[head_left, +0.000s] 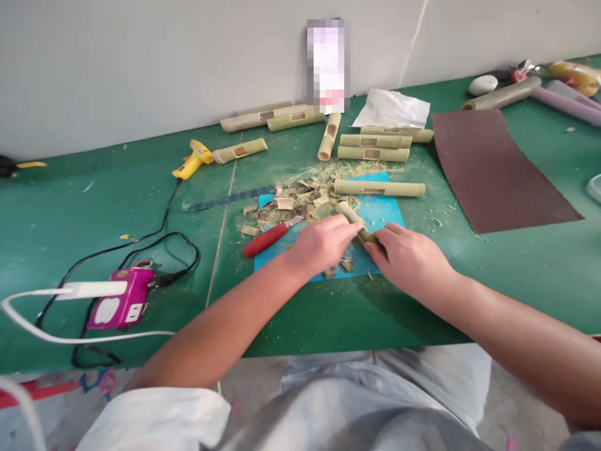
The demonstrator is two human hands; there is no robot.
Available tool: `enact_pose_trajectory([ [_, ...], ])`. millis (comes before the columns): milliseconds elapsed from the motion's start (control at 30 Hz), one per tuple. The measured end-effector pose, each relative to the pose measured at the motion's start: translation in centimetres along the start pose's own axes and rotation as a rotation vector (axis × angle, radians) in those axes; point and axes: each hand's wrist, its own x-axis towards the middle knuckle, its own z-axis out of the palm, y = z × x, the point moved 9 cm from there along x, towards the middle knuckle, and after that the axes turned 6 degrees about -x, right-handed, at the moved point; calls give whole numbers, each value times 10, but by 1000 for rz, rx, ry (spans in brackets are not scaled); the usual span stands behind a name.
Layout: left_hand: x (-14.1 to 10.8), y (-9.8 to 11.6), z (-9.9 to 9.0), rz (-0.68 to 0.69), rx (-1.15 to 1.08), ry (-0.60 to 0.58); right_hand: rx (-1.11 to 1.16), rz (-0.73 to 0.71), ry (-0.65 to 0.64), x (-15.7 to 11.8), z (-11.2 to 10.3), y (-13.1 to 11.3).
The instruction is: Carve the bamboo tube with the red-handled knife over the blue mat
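Observation:
My left hand [325,243] and my right hand [412,254] are both closed around a short bamboo tube [348,213], which lies slantwise over a blue sheet [384,218]. The left fingers grip its middle and the right fingers its near end; much of the tube is hidden by them. Left of my left hand lies a knife with a red handle [266,241], its short blade toward a heap of bamboo chips and shavings [300,199]. Just beyond my hands a longer bamboo tube [399,189] with a cut-out slot rests on the sheet.
More slotted bamboo tubes [373,154] lie toward the wall, near white paper [393,109] and an upright phone [325,66]. Brown sandpaper-like sheet [502,175] is at right. A yellow glue gun [193,160], its cord and a magenta power strip [123,298] occupy the left.

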Motion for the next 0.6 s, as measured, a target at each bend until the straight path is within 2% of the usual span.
enact_pose_trajectory([
  [100, 0, -5, -7, -58, 52, 74, 0, 5, 28, 0, -2, 1],
  [233, -2, -1, 0, -14, 4, 0, 6, -12, 33, -1, -2, -1],
  [333, -3, -6, -4, -58, 47, 45, -4, 0, 34, -1, -3, 0],
  [467, -2, -4, 1, -31, 32, -10, -6, -6, 17, 0, -2, -1],
  [600, -2, -6, -4, -84, 78, 26, -6, -1, 30, 0, -3, -1],
])
